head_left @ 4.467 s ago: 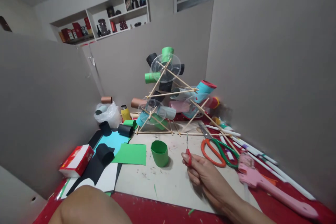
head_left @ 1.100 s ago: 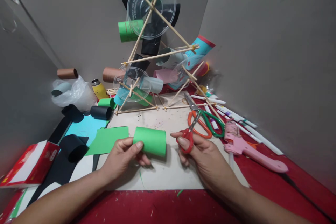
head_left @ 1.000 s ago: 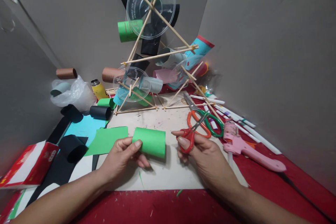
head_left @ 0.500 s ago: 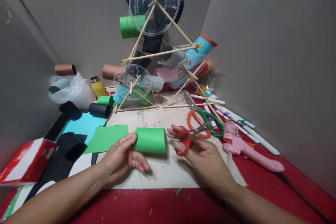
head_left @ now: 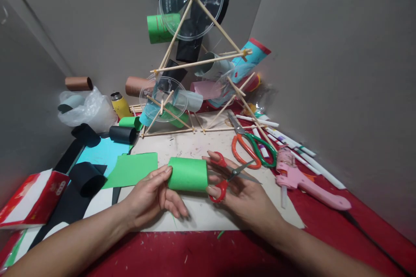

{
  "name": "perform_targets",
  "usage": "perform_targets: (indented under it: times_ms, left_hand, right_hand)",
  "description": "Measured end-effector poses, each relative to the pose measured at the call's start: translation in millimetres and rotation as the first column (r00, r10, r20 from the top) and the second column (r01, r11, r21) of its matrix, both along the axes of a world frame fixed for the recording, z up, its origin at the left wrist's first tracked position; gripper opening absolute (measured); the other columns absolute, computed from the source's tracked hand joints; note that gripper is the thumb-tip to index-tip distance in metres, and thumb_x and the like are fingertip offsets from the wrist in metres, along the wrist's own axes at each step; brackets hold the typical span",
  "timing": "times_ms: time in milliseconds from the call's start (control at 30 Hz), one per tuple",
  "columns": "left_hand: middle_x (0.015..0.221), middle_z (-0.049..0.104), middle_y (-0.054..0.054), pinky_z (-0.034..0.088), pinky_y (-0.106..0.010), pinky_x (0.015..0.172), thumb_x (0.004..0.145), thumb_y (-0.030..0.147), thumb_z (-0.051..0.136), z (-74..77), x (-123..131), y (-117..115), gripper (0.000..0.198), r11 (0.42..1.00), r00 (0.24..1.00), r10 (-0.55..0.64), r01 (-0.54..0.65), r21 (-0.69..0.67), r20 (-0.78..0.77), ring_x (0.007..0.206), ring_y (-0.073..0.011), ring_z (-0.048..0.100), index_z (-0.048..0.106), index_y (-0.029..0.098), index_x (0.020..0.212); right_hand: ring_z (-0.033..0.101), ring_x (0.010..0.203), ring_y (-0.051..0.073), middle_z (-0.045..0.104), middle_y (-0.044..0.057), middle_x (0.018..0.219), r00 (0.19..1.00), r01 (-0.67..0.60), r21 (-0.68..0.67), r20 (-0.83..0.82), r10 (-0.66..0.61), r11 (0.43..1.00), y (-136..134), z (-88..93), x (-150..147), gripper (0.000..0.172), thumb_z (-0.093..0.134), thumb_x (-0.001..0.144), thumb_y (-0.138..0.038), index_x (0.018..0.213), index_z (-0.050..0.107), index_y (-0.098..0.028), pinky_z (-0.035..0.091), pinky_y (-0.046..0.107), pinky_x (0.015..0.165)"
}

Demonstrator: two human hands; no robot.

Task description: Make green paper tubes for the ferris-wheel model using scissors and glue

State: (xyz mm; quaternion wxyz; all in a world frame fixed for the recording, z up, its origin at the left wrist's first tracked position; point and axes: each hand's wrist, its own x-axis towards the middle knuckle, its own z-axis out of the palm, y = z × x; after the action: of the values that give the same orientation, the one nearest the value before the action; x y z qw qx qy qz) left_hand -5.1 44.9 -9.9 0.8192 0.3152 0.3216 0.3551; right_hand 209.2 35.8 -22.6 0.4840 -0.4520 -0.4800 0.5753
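A green paper tube [head_left: 187,174] is pinched at its left end between the thumb and fingers of my left hand [head_left: 162,190], above a pale board [head_left: 182,220]. My right hand [head_left: 240,190] holds small red-handled scissors [head_left: 221,190], finger and thumb in the loops, blades spread and pointing right. Some right fingertips reach the tube's right end; whether they press on it I cannot tell. Behind my left hand lies a flat piece of green paper [head_left: 134,169]. Larger scissors [head_left: 251,149] with orange and green handles lie just beyond my right hand.
A stick frame [head_left: 198,66] with clear plastic lids and paper tubes rises at the back. A pink glue gun [head_left: 308,188] and several white markers [head_left: 292,143] lie right. Left are black paper rolls [head_left: 87,178], a red tissue pack [head_left: 32,199] and a yellow bottle [head_left: 120,106].
My right hand has moved slightly left, closer to the tube's right end. The red-handled scissors have turned, and their blades now spread wider and point lower right.
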Motion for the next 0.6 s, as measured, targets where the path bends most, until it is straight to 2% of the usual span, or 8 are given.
perform_targets:
  times_ms: [100,267,333,433,500,533,600]
  left_hand:
    - [0.073,0.075,-0.007,0.056,-0.024,0.045,0.100,0.041,0.044,-0.3,0.3,0.0,0.021,1.000,1.000,0.003,-0.003,-0.004,-0.004,0.051,-0.0212,0.073,0.041,0.020,0.100]
    - [0.075,0.075,-0.008,0.055,-0.023,0.046,0.099,0.045,0.045,0.9,1.5,-2.7,0.027,0.999,0.999,-0.036,0.036,0.019,-0.010,0.053,-0.0219,0.073,0.045,0.019,0.104]
    - [0.074,0.075,-0.009,0.055,-0.023,0.047,0.097,0.048,0.046,2.2,2.0,-4.1,0.033,0.996,0.997,-0.069,0.070,0.060,-0.016,0.056,-0.0224,0.074,0.049,0.016,0.108]
    - [0.084,0.074,-0.010,0.054,-0.022,0.048,0.092,0.050,0.055,5.5,1.4,-6.0,0.041,0.979,0.992,-0.076,0.093,0.182,-0.103,0.062,-0.0218,0.075,0.056,0.015,0.115]
    - [0.088,0.073,-0.010,0.054,-0.022,0.055,0.090,0.046,0.062,8.0,-0.4,-6.8,0.044,0.940,0.970,-0.026,0.106,0.325,-0.243,0.067,-0.0198,0.074,0.058,0.016,0.121]
    - [0.089,0.073,-0.009,0.055,-0.024,0.060,0.088,0.042,0.065,9.0,-1.8,-6.9,0.044,0.899,0.943,0.036,0.114,0.422,-0.331,0.070,-0.0190,0.073,0.059,0.016,0.123]
    - [0.091,0.074,-0.010,0.055,-0.029,0.073,0.085,0.033,0.070,9.8,-4.7,-6.6,0.039,0.753,0.856,0.231,0.144,0.642,-0.463,0.079,-0.0196,0.071,0.065,0.015,0.118]
  right_hand:
    - [0.063,0.116,0.027,0.057,0.011,0.141,1.000,-0.011,0.013,0.009,0.011,1.000,-1.1,0.4,0.3,0.076,0.083,0.064,-0.035,0.135,0.057,-0.025,0.049,0.043,0.101]
    - [0.062,0.116,0.028,0.061,0.013,0.135,0.998,-0.043,-0.016,0.034,0.044,0.999,0.3,-3.8,2.9,0.082,0.085,0.064,-0.035,0.139,0.053,-0.022,0.050,0.042,0.100]
    - [0.063,0.114,0.027,0.060,0.012,0.137,0.998,-0.057,-0.048,-0.011,0.056,0.997,1.5,-5.5,4.6,0.083,0.085,0.065,-0.036,0.139,0.051,-0.024,0.052,0.041,0.096]
    - [0.062,0.116,0.025,0.063,0.010,0.132,0.989,-0.053,-0.079,-0.144,0.042,0.995,4.1,-6.6,6.9,0.072,0.084,0.070,-0.039,0.135,0.054,-0.027,0.051,0.037,0.096]
    - [0.063,0.115,0.023,0.068,0.008,0.124,0.968,-0.062,-0.119,-0.249,0.030,0.991,5.9,-5.8,7.8,0.065,0.083,0.073,-0.040,0.131,0.057,-0.027,0.049,0.036,0.098]
    - [0.064,0.112,0.023,0.070,0.007,0.120,0.954,-0.074,-0.151,-0.297,0.026,0.986,6.6,-5.0,8.1,0.062,0.082,0.074,-0.040,0.129,0.057,-0.027,0.050,0.036,0.097]
    - [0.067,0.104,0.023,0.071,0.006,0.114,0.928,-0.110,-0.220,-0.373,0.020,0.969,7.7,-2.8,8.5,0.057,0.080,0.076,-0.040,0.126,0.059,-0.026,0.052,0.037,0.091]
